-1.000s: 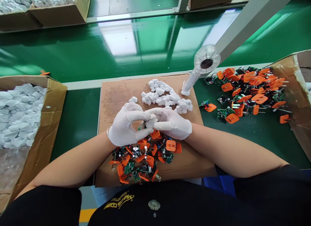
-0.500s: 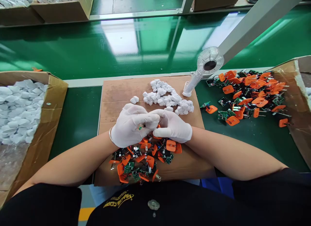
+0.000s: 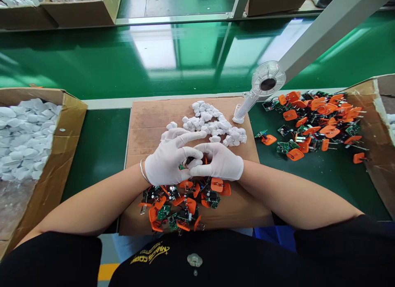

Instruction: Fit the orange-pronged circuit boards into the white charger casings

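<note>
My left hand (image 3: 169,157) and my right hand (image 3: 219,161), both in white gloves, meet over the cardboard sheet. Between their fingertips is a small circuit board (image 3: 182,166), of which a green edge and dark parts show. A bit of orange peeks out by the right fingers; most of the held piece is covered. The left index finger is stretched out, while its thumb and other fingers close around the board. My right thumb and fingers pinch its other side. Just below lies a pile of circuit boards with orange plates (image 3: 190,204). White rounded pieces (image 3: 212,120) lie beyond the hands.
A clear handheld fan (image 3: 262,87) stands at the sheet's back right corner. More orange-plated boards (image 3: 330,130) are heaped at right beside a carton (image 3: 370,126). At left, another carton (image 3: 72,122) holds white shells (image 3: 27,143). A grey post (image 3: 327,31) slants across the upper right.
The left index finger has lifted and straightened away from the held piece, and the left hand has opened somewhat, showing more of the board. The right hand has shifted only slightly.
</note>
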Demonstrator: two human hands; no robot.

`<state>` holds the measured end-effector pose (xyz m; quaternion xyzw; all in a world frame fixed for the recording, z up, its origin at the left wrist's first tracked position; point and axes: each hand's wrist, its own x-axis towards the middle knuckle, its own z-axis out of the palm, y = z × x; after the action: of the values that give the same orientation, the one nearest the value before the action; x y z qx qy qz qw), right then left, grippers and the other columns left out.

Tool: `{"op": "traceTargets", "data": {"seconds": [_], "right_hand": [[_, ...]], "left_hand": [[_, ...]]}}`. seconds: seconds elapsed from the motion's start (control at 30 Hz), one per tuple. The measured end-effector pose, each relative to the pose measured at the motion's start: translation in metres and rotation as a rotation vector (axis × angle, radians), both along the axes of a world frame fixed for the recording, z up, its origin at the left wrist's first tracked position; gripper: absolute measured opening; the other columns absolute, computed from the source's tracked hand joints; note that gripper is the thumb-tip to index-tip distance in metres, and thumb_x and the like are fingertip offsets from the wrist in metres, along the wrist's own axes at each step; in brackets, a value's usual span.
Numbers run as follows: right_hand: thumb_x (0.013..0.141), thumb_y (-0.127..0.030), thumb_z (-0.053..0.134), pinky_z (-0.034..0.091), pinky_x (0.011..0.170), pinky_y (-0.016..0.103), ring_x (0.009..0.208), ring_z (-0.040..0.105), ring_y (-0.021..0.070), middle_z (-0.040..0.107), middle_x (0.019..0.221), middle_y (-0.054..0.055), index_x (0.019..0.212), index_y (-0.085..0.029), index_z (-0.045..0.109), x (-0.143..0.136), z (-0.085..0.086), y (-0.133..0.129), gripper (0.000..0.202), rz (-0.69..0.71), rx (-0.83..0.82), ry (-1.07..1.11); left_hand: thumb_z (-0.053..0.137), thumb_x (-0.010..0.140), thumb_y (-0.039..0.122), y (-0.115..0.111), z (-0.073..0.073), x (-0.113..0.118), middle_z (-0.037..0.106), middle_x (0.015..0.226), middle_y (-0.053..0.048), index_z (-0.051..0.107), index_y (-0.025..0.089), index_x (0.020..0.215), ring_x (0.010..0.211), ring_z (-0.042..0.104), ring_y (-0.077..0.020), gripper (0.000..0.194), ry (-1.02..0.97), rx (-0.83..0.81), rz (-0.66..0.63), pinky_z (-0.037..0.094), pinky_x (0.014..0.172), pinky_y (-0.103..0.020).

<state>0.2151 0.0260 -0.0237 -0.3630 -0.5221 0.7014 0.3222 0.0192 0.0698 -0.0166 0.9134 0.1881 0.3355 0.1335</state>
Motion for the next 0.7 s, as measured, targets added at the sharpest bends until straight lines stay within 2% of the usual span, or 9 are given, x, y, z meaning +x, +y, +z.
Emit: {"op": "traceTargets", "data": {"seconds": [0.07,0.17,0.33,0.43,0.57,0.7], "right_hand": [[0.068,-0.029,0.087,0.050,0.068,0.029,0.068,0.059,0.0136,0.066,0.072,-0.002,0.076,-0.017,0.065,-0.0013,-0.0005,0.0004,0.026,0.015,0.012,-0.023],[0.068,-0.031,0.087,0.049,0.071,0.031,0.068,0.058,0.0135,0.065,0.070,-0.002,0.072,-0.017,0.065,-0.0026,-0.0016,0.0011,0.026,0.023,0.067,-0.043],[0.068,-0.026,0.085,0.046,0.069,0.030,0.067,0.053,0.0121,0.059,0.068,-0.005,0.074,-0.017,0.065,-0.0034,0.0010,0.0021,0.023,0.005,0.164,-0.068],[0.069,-0.025,0.083,0.046,0.069,0.030,0.068,0.052,0.0120,0.057,0.069,-0.005,0.082,-0.017,0.066,-0.0038,0.0024,0.0020,0.024,0.017,0.152,-0.024],[0.068,-0.027,0.084,0.045,0.066,0.029,0.064,0.050,0.0110,0.056,0.064,-0.005,0.066,-0.016,0.061,-0.0056,0.0013,-0.0018,0.026,-0.034,0.109,-0.053],[0.060,-0.030,0.090,0.046,0.063,0.029,0.065,0.053,0.0122,0.063,0.069,-0.002,0.073,-0.016,0.065,-0.0053,-0.0026,-0.0042,0.032,-0.129,0.016,-0.051]], "left_hand": [[0.076,0.080,0.034,0.0004,-0.0004,0.0016,0.067,0.133,-0.009,0.066,0.024,0.093,0.111,0.060,-0.0269,0.020,-0.019,0.020,-0.039,0.045,0.097,-0.049],[0.077,0.081,0.034,0.0019,0.0009,0.0033,0.073,0.123,-0.005,0.064,0.023,0.084,0.100,0.062,-0.0229,0.017,-0.084,0.040,-0.116,0.049,0.089,-0.043],[0.075,0.081,0.033,0.0009,-0.0001,0.0026,0.075,0.113,-0.002,0.062,0.023,0.072,0.102,0.062,-0.0246,0.019,0.045,-0.037,-0.058,0.051,0.090,-0.045],[0.076,0.080,0.034,-0.0004,-0.0034,0.0015,0.075,0.109,-0.004,0.065,0.024,0.075,0.106,0.060,-0.0276,0.015,0.068,-0.032,-0.048,0.049,0.093,-0.048],[0.077,0.080,0.032,-0.0014,-0.0048,0.0030,0.073,0.118,-0.004,0.066,0.024,0.083,0.108,0.060,-0.0265,0.014,-0.043,-0.002,-0.101,0.047,0.093,-0.046],[0.080,0.080,0.034,-0.0015,-0.0034,0.0039,0.072,0.122,-0.006,0.062,0.024,0.088,0.108,0.062,-0.0235,0.022,-0.094,-0.042,-0.012,0.045,0.099,-0.046]]}}
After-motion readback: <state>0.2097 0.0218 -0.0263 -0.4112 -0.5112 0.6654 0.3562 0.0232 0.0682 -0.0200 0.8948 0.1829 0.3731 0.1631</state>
